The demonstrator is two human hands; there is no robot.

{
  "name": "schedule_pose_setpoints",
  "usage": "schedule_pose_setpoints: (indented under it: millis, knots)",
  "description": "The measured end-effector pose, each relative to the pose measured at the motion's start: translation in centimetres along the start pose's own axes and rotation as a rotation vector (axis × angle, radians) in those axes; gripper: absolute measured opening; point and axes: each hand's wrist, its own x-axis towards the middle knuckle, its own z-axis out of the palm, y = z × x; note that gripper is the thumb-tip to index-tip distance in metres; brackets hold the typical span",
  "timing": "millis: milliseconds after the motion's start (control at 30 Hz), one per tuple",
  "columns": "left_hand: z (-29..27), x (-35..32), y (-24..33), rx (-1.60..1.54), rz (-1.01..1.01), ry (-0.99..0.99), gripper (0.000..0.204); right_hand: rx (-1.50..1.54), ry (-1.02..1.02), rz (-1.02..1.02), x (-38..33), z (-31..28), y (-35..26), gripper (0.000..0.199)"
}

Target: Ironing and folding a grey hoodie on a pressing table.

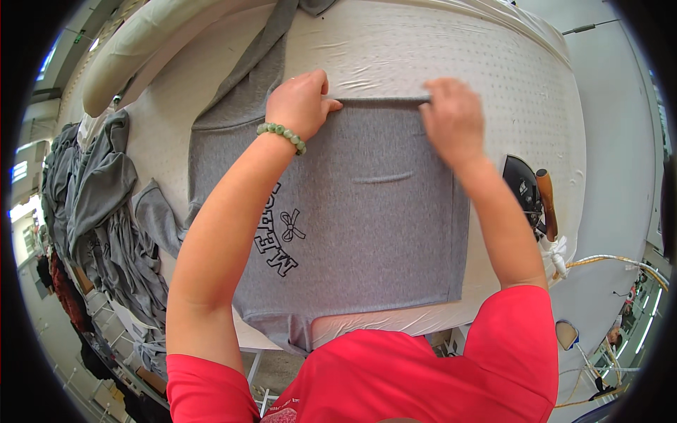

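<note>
A grey shirt [367, 211] with dark lettering and a bow print lies spread flat on a white padded ironing table [451, 56]. My left hand [302, 102], with a green bead bracelet on the wrist, presses on the shirt's far edge, fingers curled over the fabric. My right hand [451, 120] pinches the same far edge further right. One sleeve of the shirt [254, 63] trails toward the table's far left.
A black iron with a brown wooden handle [532, 197] rests on the table right of the shirt, close to my right forearm. A heap of grey garments [106, 211] hangs off the table's left side. Cables and a hose [613, 261] run at the right.
</note>
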Motion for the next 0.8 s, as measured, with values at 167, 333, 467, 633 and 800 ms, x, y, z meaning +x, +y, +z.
schedule_pose_setpoints:
  millis: [167,333,467,633,800]
  knots:
    - [-3.3,-0.3,-1.1,0.145,-0.089,-0.196,0.035,0.428,-0.193,-0.121,-2.6,-1.4,-6.9,0.024]
    - [-5.2,-0.5,-3.1,0.223,0.016,-0.321,0.033,0.447,-0.412,-0.206,-4.4,-2.3,-9.2,0.015]
    - [-5.3,-0.6,-3.9,0.232,0.063,-0.312,0.032,0.391,-0.389,-0.209,-4.2,-2.0,-9.3,0.011]
    - [-5.3,-0.5,-4.4,0.240,0.073,-0.317,0.029,0.458,-0.591,-0.192,-3.6,-2.6,-9.2,0.013]
    - [-5.2,0.3,-4.7,0.219,0.008,-0.366,0.025,0.439,-0.747,-0.112,-2.4,-2.2,-8.0,0.012]
